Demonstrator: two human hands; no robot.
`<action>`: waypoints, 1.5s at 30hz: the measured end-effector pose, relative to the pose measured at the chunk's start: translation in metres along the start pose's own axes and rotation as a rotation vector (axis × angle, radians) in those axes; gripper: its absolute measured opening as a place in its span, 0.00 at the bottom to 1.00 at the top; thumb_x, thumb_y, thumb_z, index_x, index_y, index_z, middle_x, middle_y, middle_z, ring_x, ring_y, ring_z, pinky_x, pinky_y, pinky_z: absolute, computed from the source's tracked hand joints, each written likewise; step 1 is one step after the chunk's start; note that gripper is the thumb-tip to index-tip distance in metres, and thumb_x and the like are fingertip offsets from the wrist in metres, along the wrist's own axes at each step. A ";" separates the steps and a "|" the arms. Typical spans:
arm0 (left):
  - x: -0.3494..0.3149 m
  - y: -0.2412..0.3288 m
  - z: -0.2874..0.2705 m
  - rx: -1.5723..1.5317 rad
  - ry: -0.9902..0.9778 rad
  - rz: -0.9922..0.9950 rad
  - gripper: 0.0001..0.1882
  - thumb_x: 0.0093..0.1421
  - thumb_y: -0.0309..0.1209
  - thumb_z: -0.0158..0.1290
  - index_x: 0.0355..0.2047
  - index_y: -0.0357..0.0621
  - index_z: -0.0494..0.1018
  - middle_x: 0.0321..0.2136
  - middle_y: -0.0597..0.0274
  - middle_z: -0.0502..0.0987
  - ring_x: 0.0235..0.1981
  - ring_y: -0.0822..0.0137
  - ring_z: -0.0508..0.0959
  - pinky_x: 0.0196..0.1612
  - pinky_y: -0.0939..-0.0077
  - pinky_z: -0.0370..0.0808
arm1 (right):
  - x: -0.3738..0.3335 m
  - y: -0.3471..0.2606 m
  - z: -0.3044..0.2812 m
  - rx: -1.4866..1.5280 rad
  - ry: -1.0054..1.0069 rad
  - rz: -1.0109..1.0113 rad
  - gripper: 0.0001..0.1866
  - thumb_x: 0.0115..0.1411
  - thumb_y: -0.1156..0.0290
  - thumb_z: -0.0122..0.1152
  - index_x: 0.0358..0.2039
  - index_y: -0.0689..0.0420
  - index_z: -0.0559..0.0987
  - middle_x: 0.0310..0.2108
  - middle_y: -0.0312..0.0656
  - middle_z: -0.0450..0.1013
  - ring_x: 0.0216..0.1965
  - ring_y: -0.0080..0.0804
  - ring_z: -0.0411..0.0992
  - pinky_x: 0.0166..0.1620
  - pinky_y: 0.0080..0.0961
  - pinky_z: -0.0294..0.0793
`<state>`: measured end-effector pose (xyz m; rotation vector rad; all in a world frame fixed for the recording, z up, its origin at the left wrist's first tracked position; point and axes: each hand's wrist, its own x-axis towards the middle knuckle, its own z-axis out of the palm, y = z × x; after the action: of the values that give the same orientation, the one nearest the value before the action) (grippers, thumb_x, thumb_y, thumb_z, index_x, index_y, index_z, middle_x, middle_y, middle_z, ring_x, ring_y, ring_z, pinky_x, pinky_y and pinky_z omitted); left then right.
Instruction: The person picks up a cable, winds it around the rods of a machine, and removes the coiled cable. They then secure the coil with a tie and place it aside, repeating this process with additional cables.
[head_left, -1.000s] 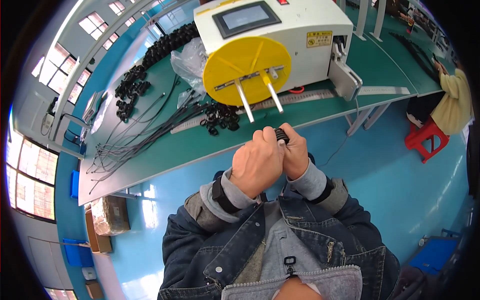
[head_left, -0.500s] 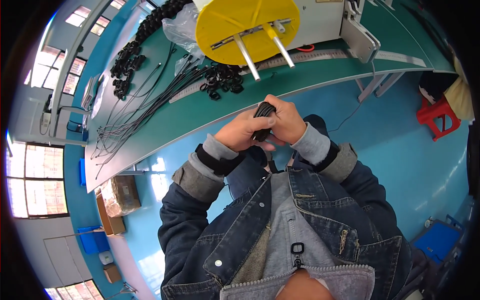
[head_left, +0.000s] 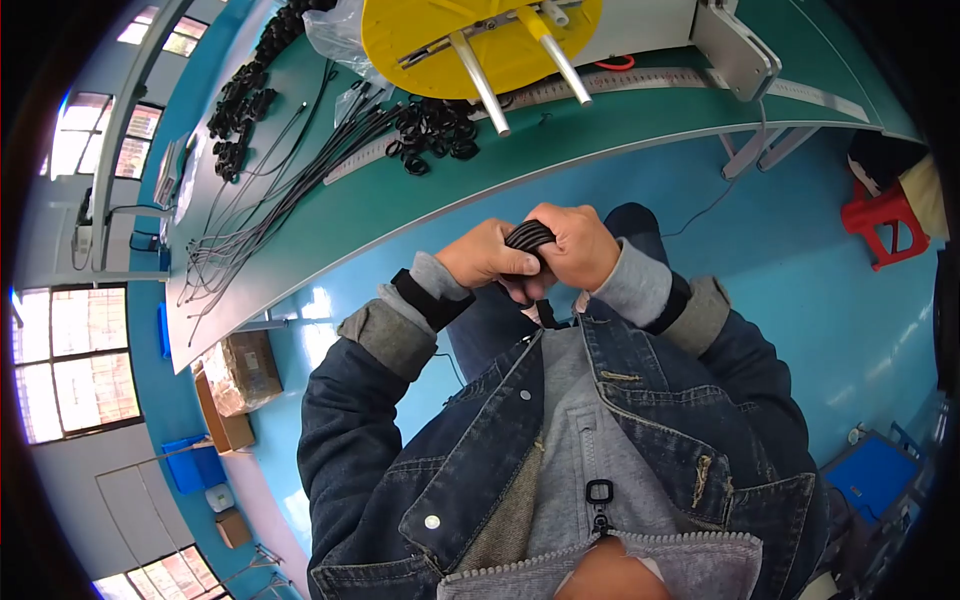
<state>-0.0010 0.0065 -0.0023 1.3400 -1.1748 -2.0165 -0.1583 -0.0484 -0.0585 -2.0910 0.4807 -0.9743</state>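
A small coil of black cable (head_left: 531,236) is held between my two hands, in front of the table's near edge. My left hand (head_left: 487,254) closes on the coil's left side, its thumb lying across the strands. From the other side, my right hand (head_left: 578,246) wraps round the coil with curled fingers. The coil's underside is hidden by my fingers. Beyond my hands, a heap of black rings or ties (head_left: 436,130) lies on the green table (head_left: 400,205). Left of that heap, long loose black cables (head_left: 270,205) are spread out.
A machine's yellow disc (head_left: 480,50) with two metal rods overhangs the table. A steel ruler (head_left: 650,78) runs along the tabletop. Coiled black cables (head_left: 232,125) pile up at the far left. A red stool (head_left: 885,222) stands right, and cardboard boxes (head_left: 240,375) sit below left.
My hands have turned the coil slightly, and its strands now show on top between them. The table and machine appear a little higher and further left in view.
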 end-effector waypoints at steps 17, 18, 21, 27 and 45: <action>-0.008 -0.036 0.007 0.015 0.205 -0.045 0.09 0.53 0.33 0.54 0.26 0.41 0.69 0.17 0.67 0.68 0.15 0.76 0.66 0.16 0.84 0.61 | 0.015 0.008 -0.017 0.051 -0.459 0.066 0.16 0.50 0.69 0.57 0.39 0.59 0.70 0.22 0.47 0.72 0.22 0.43 0.72 0.26 0.31 0.71; -0.008 -0.039 0.004 -0.011 0.224 -0.034 0.08 0.53 0.32 0.54 0.26 0.41 0.68 0.17 0.67 0.67 0.16 0.77 0.66 0.16 0.84 0.61 | 0.021 0.007 -0.028 0.209 -0.570 0.084 0.16 0.51 0.68 0.58 0.40 0.58 0.70 0.24 0.47 0.72 0.22 0.39 0.72 0.26 0.28 0.71; -0.003 -0.047 0.000 -0.179 0.335 0.103 0.06 0.53 0.30 0.53 0.26 0.42 0.68 0.17 0.69 0.67 0.15 0.77 0.66 0.17 0.84 0.62 | 0.055 0.023 -0.052 0.148 -0.255 0.167 0.14 0.52 0.70 0.56 0.40 0.59 0.72 0.26 0.48 0.72 0.24 0.37 0.71 0.29 0.26 0.71; 0.006 -0.042 0.008 -0.347 0.383 0.240 0.07 0.55 0.30 0.52 0.30 0.40 0.67 0.19 0.70 0.65 0.18 0.78 0.65 0.19 0.84 0.62 | 0.103 0.057 -0.010 -0.649 0.132 -0.006 0.08 0.53 0.67 0.55 0.31 0.56 0.77 0.24 0.42 0.72 0.26 0.37 0.71 0.30 0.30 0.70; -0.009 -0.043 0.000 -0.580 0.413 0.502 0.08 0.54 0.28 0.52 0.32 0.39 0.67 0.19 0.67 0.68 0.19 0.77 0.67 0.20 0.82 0.66 | 0.025 -0.016 -0.001 0.935 -0.226 0.788 0.09 0.57 0.67 0.56 0.27 0.60 0.75 0.19 0.29 0.66 0.18 0.15 0.59 0.21 0.11 0.58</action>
<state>0.0067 0.0360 -0.0332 0.9729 -0.5884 -1.4606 -0.1431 -0.0543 -0.0337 -0.9962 0.5264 -0.3502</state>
